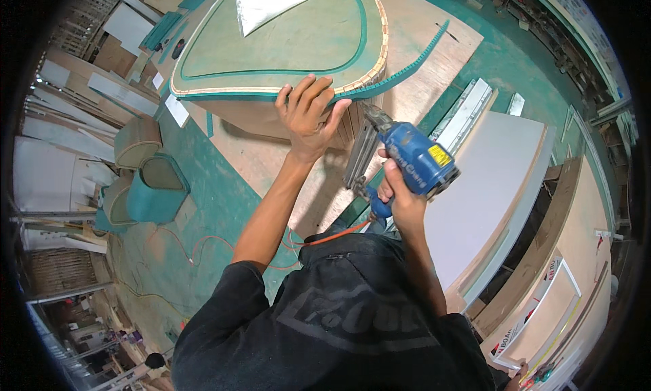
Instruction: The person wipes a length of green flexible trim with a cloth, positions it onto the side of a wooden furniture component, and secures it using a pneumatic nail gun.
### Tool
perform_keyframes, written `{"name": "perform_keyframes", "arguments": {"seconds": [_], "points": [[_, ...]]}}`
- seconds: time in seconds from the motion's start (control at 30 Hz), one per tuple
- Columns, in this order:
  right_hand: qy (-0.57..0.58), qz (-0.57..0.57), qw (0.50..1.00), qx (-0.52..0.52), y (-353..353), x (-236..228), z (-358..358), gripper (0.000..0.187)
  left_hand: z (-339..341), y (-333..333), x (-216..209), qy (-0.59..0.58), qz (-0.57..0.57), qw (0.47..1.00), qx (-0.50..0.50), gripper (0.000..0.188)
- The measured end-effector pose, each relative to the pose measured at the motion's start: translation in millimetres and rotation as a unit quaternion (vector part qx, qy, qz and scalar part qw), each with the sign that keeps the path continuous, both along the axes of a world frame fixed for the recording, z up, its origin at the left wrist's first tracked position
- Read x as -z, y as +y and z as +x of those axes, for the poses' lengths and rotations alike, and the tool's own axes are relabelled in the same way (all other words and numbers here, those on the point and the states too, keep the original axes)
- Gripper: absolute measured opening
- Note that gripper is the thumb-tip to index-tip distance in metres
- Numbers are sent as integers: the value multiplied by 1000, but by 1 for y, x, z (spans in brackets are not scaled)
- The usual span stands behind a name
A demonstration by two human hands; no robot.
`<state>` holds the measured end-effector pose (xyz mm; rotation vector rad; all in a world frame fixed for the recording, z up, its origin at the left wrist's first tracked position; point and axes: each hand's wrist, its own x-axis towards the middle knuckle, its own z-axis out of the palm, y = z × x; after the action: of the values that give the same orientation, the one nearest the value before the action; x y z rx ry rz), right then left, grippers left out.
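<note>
A large rounded wooden form (291, 52) with a dull green top stands in front of me. A narrow green strip with notches (415, 65) follows its near rim, its free end curving away to the right. My left hand (308, 113) holds the strip against the rim, fingers over the top edge and thumb along the side. In my right hand (403, 194) is a blue pneumatic nail gun (417, 157), gripped by its handle. Its nose is close to the strip just right of my left thumb; whether it touches cannot be made out.
A white bag (268, 8) lies on the form, which rests on a plywood sheet (319, 208). An orange air hose (339, 232) runs from the gun past my waist. Rounded green pieces (159, 187) stand at left, a pale curved panel (488, 187) at right. Another person's hand (519, 375) shows lower right.
</note>
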<state>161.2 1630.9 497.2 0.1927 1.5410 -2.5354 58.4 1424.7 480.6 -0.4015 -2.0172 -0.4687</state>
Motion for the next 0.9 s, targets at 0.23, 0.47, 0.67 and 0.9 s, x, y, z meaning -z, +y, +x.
{"name": "perform_keyframes", "arguments": {"seconds": [0.23, 0.47, 0.67, 0.9], "points": [[48, 114, 992, 19, -8, 39, -4, 21, 1, 7, -2, 2, -39, 999, -21, 29], [152, 188, 970, 28, -15, 57, -7, 12, 4, 8, -9, -8, -61, 998, -23, 27], [201, 231, 951, 28, -21, 56, -11, 16, 2, 5, -7, -16, -71, 997, -14, 38], [152, 229, 961, 35, -26, 58, -11, 13, -2, 3, -2, -18, -63, 998, 1, 48]]}}
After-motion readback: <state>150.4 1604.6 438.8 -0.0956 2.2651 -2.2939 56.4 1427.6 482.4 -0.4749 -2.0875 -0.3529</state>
